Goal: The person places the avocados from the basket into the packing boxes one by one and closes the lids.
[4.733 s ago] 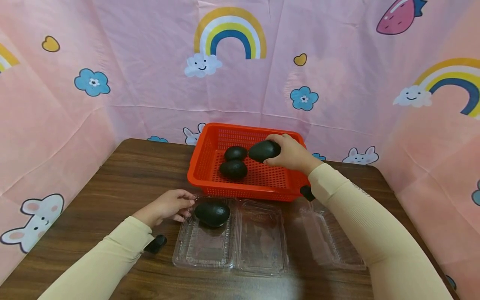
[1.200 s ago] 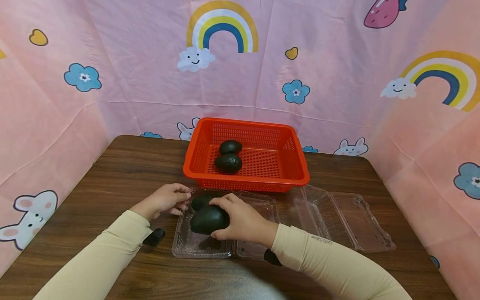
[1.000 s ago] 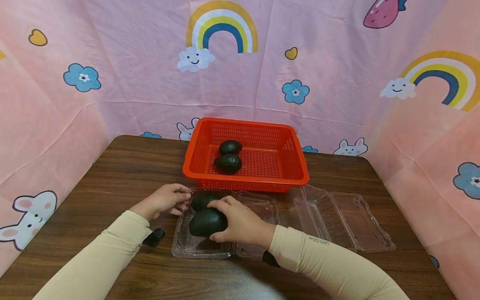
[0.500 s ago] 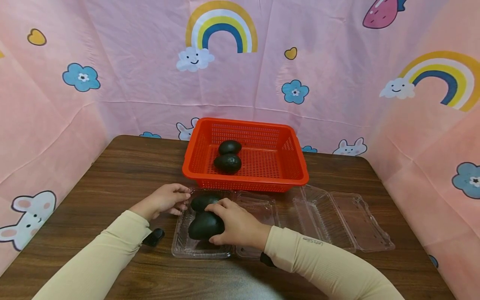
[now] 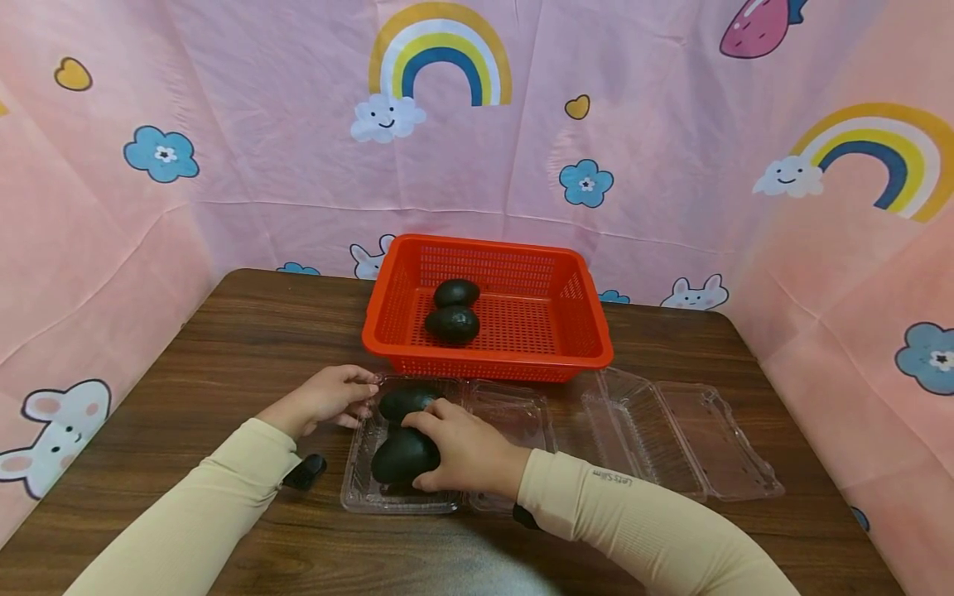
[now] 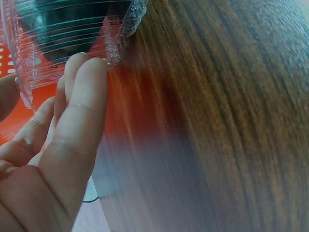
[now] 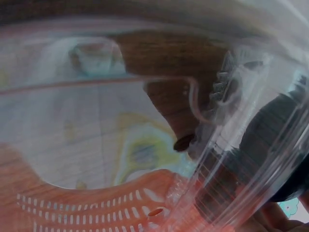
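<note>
My right hand grips a dark green avocado low over the front half of a clear plastic clamshell container's tray. Behind it in the same tray lies a second avocado. At the tray's back left corner my left hand holds the rim; in the left wrist view its thumb is on one side of the plastic edge and its fingers lie along the ribbed wall. In the right wrist view, clear plastic and reflections cover much of the scene.
A red perforated basket stands behind the container, with two avocados at its left side. The container's lid lies flat to the right. Another opened clear container lies farther right on the brown wooden table.
My right hand has carried the avocado from over the basket to the tray, then lowered it slightly toward the front left. The left hand keeps its place at the tray's corner.
</note>
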Demonstrator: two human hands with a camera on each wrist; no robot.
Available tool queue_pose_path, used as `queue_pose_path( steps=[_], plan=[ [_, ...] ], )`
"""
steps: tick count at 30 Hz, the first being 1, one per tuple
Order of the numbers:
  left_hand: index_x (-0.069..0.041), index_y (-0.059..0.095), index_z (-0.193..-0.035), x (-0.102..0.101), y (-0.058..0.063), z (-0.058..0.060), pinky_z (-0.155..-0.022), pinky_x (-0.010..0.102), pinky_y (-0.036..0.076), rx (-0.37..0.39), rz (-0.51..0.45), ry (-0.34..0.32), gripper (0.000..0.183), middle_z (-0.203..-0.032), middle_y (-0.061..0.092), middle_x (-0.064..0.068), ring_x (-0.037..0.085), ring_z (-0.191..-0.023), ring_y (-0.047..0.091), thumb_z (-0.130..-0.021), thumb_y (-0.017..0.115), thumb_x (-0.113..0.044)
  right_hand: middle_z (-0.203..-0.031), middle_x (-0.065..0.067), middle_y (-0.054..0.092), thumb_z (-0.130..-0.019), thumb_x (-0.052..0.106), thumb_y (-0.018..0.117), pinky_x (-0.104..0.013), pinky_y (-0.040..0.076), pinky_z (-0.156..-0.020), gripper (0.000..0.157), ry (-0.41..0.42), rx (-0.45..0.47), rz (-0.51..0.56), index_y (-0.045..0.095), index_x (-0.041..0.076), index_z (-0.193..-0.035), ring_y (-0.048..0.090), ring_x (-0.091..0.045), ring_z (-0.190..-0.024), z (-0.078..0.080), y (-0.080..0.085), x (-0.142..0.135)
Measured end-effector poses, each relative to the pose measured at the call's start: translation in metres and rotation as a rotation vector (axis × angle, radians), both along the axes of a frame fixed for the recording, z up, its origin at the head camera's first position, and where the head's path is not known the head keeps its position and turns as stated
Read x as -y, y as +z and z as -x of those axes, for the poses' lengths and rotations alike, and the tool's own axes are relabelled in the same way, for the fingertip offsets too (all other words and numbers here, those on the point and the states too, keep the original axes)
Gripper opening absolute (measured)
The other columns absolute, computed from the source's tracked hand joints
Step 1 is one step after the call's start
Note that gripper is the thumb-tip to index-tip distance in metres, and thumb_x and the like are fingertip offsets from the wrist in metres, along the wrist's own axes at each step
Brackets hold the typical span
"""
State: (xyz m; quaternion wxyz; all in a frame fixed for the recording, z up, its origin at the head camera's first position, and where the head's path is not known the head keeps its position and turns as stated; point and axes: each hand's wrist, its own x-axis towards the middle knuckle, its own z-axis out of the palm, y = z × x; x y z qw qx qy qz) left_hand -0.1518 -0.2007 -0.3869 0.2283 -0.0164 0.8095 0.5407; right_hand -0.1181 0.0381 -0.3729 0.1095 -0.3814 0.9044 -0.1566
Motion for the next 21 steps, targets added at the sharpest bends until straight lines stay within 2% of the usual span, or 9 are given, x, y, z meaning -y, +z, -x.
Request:
queue_pose_path(
  steps=[9, 21],
  plan=[
    [0.011, 0.043, -0.134, 0.0002, -0.0004, 0.0001, -0.071, 0.034, 0.057, 0.003, -0.004, 0.006, 0.041, -0.107, 0.056, 0.018, 0.017, -0.079, 0.061, -0.102, 0.047, -0.014, -0.120, -0.001, 0.052, -0.076, 0.037, 0.082, -0.031, 0.049, -0.087, 0.068, 0.011, 0.010, -0.039, 0.053, 0.022, -0.136, 0.056, -0.015, -0.105, -0.0022, 0.0005, 0.0024],
    [0.012, 0.042, -0.133, -0.0001, 0.0025, -0.0018, -0.072, 0.035, 0.057, -0.002, -0.004, -0.007, 0.041, -0.109, 0.057, 0.019, 0.017, -0.080, 0.061, -0.102, 0.047, -0.014, -0.117, 0.001, 0.054, -0.075, 0.039, 0.082, -0.026, 0.052, -0.079, 0.067, 0.037, -0.028, -0.085, 0.054, 0.025, -0.134, 0.058, -0.012, -0.099, -0.0043, -0.0019, 0.0034]
  ],
)
